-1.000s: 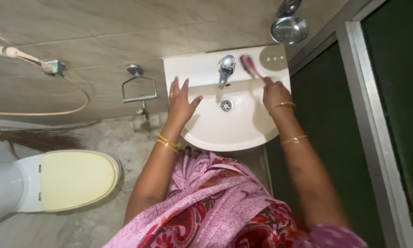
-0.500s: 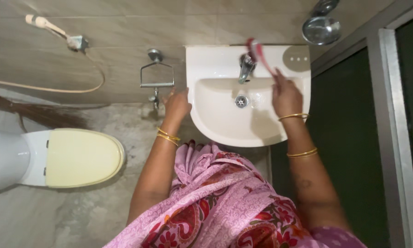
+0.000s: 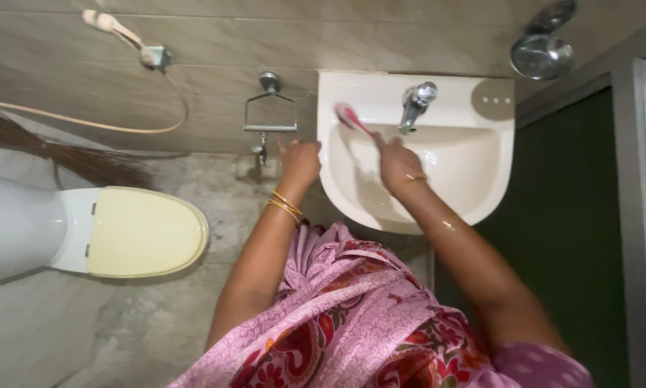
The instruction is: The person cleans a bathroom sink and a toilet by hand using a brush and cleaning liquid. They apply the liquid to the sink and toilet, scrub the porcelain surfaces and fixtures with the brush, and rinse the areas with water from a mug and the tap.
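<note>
A toilet (image 3: 122,233) with a pale yellow lid stands well left of the white washbasin (image 3: 481,194). Above the washbasin's back edge sits a chrome tap (image 3: 415,105). The left hand (image 3: 299,163), fingers curled, rests at the washbasin's left rim. The right hand (image 3: 397,164) is closed around a red brush (image 3: 352,118), its head on the washbasin's back-left ledge, left of the tap.
</note>
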